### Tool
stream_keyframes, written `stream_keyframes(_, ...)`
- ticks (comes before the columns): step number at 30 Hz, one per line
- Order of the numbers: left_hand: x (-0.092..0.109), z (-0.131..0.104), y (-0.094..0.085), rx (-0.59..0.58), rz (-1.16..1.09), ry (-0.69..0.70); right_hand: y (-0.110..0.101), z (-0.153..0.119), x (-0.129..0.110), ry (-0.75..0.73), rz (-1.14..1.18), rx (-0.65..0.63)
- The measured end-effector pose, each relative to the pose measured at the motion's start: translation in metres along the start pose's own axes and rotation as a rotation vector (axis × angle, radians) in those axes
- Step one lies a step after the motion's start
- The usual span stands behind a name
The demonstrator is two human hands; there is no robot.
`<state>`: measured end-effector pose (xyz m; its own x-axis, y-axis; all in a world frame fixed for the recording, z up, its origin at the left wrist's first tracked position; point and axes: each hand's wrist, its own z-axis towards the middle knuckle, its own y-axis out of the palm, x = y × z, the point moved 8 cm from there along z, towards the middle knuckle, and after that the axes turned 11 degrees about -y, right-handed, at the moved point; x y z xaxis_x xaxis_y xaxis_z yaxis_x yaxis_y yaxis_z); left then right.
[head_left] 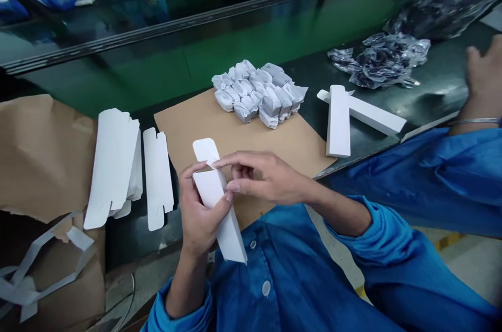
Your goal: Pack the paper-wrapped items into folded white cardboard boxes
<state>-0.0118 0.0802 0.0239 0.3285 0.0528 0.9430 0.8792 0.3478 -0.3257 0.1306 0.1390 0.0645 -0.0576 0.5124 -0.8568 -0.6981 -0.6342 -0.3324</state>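
Head view: looking down over a dark green table point(243, 44) edge and a blue smock.
Left hand point(202, 212): closed around the lower body of a long narrow white cardboard carton point(219, 201), thumb across its front face; grip low on the sleeve, likely to leave the top end free.
Right hand point(261, 175): fingers pinched loosely at the carton's upper end, fingertips on the small side flap just below the rounded tuck flap; nothing else held.
Carton position: held in the air just above the near table edge, tilted, rounded flap open and pointing away, bottom end hanging down toward the smock.
Under the hands: flat brown cardboard sheet point(235, 128) lying on the table, apparently as a work mat.
Wrapped items: cluster of small white paper-wrapped packets point(257, 92) at the sheet's far corner, well apart from the hands but within reach.
Flat blanks: stack of unfolded white carton blanks point(113, 164) to the left, one single blank point(158, 183) just beside it.
Done cartons: two closed white cartons point(339, 120) crossed over one another to the right of the sheet.
Far right: crumpled clear plastic bags with dark contents point(378, 60); another person's hand point(484, 78) with a thin bangle and blue sleeve nearby, not touching the cartons.
Lower left: brown paper point(39, 154) and loose white strapping point(47, 264).
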Motion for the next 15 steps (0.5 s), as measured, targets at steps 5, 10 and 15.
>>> stream_keyframes(5, 0.003, 0.001, -0.004, 0.016, 0.094, 0.032, 0.007, 0.005, 0.009, 0.046, 0.08, -0.137)
stream_keyframes(10, 0.011, -0.002, 0.001, -0.037, 0.18, 0.069, -0.012, 0.011, 0.011, 0.089, 0.107, 0.035)
stream_keyframes(15, 0.02, -0.006, 0.008, -0.052, 0.299, 0.097, -0.021, 0.019, 0.031, 0.254, 0.366, 0.206)
